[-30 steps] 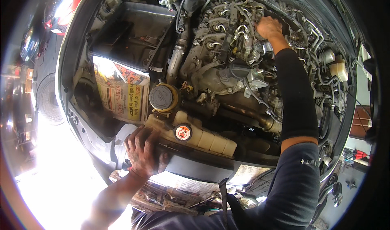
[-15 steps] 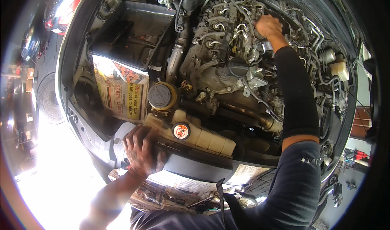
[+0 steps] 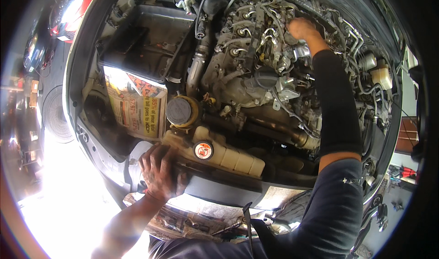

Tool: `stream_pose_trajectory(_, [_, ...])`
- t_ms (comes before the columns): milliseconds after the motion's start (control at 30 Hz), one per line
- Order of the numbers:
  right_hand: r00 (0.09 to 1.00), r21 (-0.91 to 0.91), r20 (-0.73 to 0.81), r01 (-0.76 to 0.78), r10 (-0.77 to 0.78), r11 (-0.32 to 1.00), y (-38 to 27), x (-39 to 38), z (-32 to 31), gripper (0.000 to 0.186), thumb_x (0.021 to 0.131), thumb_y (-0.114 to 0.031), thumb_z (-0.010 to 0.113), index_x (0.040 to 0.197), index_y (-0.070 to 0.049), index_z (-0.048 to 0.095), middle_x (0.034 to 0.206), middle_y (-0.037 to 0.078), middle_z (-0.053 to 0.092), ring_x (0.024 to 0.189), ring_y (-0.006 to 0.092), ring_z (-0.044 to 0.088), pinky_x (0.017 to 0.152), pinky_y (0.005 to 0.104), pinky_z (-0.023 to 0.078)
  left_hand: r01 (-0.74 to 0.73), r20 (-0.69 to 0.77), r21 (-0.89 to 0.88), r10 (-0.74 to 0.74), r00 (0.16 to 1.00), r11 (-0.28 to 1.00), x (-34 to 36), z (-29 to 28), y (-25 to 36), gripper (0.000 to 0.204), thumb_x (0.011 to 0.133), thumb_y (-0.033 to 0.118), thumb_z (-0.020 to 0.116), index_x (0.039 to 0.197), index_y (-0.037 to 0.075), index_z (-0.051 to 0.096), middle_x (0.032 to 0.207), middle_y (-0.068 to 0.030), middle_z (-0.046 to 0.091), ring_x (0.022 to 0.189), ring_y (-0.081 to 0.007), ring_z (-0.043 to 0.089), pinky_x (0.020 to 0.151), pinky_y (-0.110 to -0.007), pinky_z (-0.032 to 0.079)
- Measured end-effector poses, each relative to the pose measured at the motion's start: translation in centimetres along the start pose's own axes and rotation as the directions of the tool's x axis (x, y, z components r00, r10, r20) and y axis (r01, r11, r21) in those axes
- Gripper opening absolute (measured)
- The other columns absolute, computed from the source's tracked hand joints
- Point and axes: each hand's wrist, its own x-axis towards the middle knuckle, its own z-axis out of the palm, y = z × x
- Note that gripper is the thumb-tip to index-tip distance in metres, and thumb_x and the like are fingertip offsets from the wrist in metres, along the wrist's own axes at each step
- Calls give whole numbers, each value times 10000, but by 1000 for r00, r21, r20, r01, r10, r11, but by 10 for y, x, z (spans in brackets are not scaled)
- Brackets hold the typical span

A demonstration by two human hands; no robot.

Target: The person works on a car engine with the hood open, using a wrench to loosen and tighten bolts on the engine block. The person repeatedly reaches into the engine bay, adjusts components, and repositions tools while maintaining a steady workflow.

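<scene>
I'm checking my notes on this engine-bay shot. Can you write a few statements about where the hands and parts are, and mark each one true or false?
1. The left hand rests on the front edge of the engine bay. True.
2. The right hand is on the round black cap with the yellow rim. False: it reaches deep into the engine, far from that cap.
3. A newspaper lies in the bay, left of the black cap. True.
4. The right arm is bare to the shoulder. False: a dark sleeve covers the forearm.
5. The pale coolant tank has a red and white cap. True.
</scene>
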Motion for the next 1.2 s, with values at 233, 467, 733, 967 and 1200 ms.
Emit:
stream_pose_trajectory(233, [983, 74, -89, -155, 161, 985, -20, -28, -4, 479, 1058, -254, 544, 1437, -42, 747, 1585, 221, 645, 1496, 453, 578, 1216, 652, 451, 4, -8, 2, -4, 1000, 1000, 0, 0, 1, 604, 959, 527, 601, 1357, 80, 683, 1324, -187, 628, 1287, -418, 578, 1100, -592, 407])
stream_pose_trajectory(467, [969, 117, -145, -185, 201, 976, -26, -30, -3, 484, 1047, -226, 539, 1449, -44, 739, 1574, 204, 660, 1487, 468, 582, 1209, 663, 433, 1, -8, 1, -1, 1000, 1000, 0, 0, 1, 613, 972, 548, 591, 1362, 84, 678, 1326, -179, 628, 1284, -413, 574, 1094, -591, 406])
stream_pose_trajectory(733, [964, 151, -143, -202, 224, 968, -23, -26, 0, 528, 1048, -335, 594, 1455, -22, 719, 1563, 225, 658, 1486, 476, 572, 1196, 674, 441, 17, 15, -16, -17, 1000, 1000, 0, -1, 0, 634, 956, 551, 608, 1373, 79, 675, 1335, -183, 625, 1302, -417, 564, 1105, -595, 398])
stream_pose_trajectory(967, [959, 151, -158, -210, 233, 966, -23, -24, 3, 501, 1046, -313, 579, 1431, -38, 745, 1540, 214, 680, 1483, 460, 581, 1193, 670, 438, 13, 25, -13, -13, 1000, 1000, -2, -1, -1, 644, 956, 556, 605, 1381, 77, 671, 1344, -190, 620, 1310, -423, 560, 1105, -604, 395])
stream_pose_trajectory(1200, [955, 151, -184, -205, 232, 967, -22, -23, 6, 509, 1046, -342, 592, 1433, -48, 745, 1529, 219, 684, 1472, 464, 589, 1181, 686, 442, 7, 8, -11, -7, 1000, 1000, -2, 1, 0, 637, 968, 555, 584, 1384, 80, 668, 1339, -192, 620, 1310, -424, 560, 1108, -604, 394])
